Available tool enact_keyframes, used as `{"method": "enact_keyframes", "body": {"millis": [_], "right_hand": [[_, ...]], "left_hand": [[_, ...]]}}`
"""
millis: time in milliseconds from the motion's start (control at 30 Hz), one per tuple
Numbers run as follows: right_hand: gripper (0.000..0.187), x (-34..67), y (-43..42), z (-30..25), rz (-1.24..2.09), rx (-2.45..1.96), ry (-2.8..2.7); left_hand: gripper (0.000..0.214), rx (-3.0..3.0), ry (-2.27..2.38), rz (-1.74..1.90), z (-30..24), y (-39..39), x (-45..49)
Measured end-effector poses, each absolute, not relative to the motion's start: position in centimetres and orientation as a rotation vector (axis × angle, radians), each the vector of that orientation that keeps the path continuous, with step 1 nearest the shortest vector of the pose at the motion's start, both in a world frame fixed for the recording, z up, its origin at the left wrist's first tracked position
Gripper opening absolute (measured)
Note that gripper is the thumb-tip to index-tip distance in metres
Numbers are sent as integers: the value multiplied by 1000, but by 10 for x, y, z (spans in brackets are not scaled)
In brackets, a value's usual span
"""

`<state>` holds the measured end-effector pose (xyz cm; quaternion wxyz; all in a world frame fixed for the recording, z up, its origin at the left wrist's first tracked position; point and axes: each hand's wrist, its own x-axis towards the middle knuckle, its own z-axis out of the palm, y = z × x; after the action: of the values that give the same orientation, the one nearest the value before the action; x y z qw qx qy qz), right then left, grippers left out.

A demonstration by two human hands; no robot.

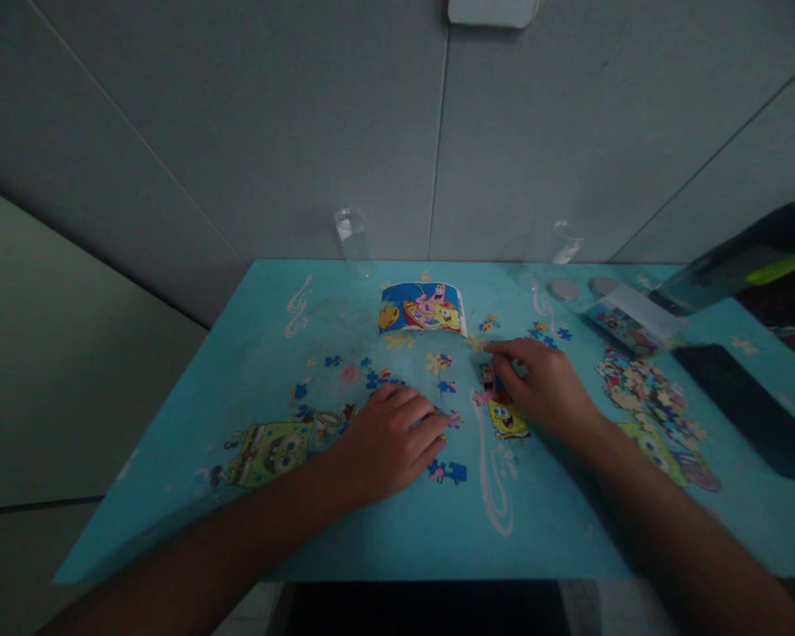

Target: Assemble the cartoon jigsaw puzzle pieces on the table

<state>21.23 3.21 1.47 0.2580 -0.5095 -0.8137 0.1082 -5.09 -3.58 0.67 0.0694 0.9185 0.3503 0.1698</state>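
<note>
My left hand (401, 437) lies palm down on the blue table, its fingers slightly spread among loose jigsaw pieces. By its fingertips is a small pink and blue puzzle piece (455, 419). A joined pair of blue pieces (447, 472) lies nearer to me. My right hand (547, 380) is at a partly joined puzzle section (507, 419) showing a yellow cartoon face. Its thumb and index finger come close together at the section's far edge; whatever is between them cannot be made out. Beyond both hands stands a curled picture card (424, 307) with the cartoon scene.
A heap of mixed puzzle pieces (653, 397) lies on the right, beside a dark flat object (748, 406) and a printed box (626, 322). Clear cylinders (356, 243) and round lids (564, 289) stand near the wall. A dark bottle-like object with a green stripe (735, 261) juts in.
</note>
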Motion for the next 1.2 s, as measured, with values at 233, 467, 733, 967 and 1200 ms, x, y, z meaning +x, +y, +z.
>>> {"method": "enact_keyframes", "body": {"millis": [233,467,733,967,1200], "right_hand": [[29,215,35,16,282,-1404,-2197],[29,214,37,15,270,-1403,-2206],[30,213,38,14,300,-1413,-2173],[31,213,37,17,314,-1412,-2153],[32,213,36,17,317,-1422,-2173]], "left_hand": [[31,2711,1213,625,1,-28,-54],[29,2685,1472,626,3,13,-38],[38,2658,1555,651,-6,42,-13],[32,2628,1500,699,-13,38,-19],[31,2656,1283,709,-14,39,-17]]}}
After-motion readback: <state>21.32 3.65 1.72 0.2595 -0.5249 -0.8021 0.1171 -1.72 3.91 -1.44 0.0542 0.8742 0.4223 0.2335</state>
